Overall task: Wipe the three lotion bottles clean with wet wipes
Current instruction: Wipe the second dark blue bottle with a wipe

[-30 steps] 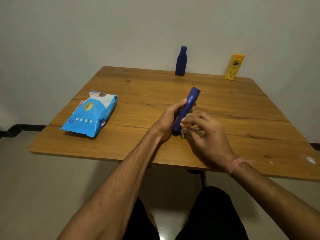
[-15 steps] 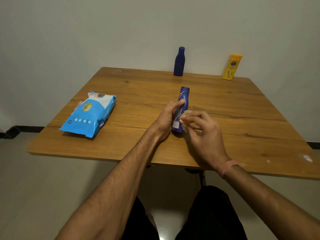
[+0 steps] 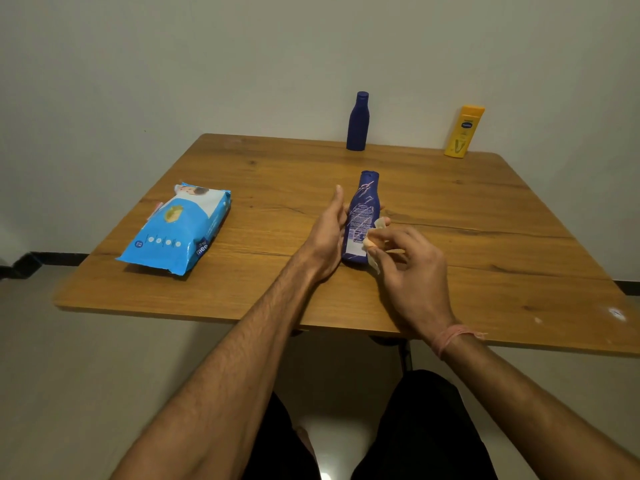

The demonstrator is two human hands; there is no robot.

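Item: blue lotion bottle (image 3: 362, 216), smooth plastic, printed label toward me, standing on the worktop (image 3: 485, 216) between my hands, long axis near upright, cap away from me.
My left hand (image 3: 327, 233): fingers straight, flat along its left flank, steadying.
My right hand (image 3: 408, 268): just right of it, fingers curled, pinching a crumpled wet wipe (image 3: 372, 244) against its lower side.
Beyond: dark blue bottle (image 3: 357, 121) and yellow bottle (image 3: 464, 131), upright at the far edge.
Left: glossy blue wipes pack (image 3: 176, 230).

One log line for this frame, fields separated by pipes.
left hand steadies blue bottle | right hand pinches wipe against it | two bottles at back untouched
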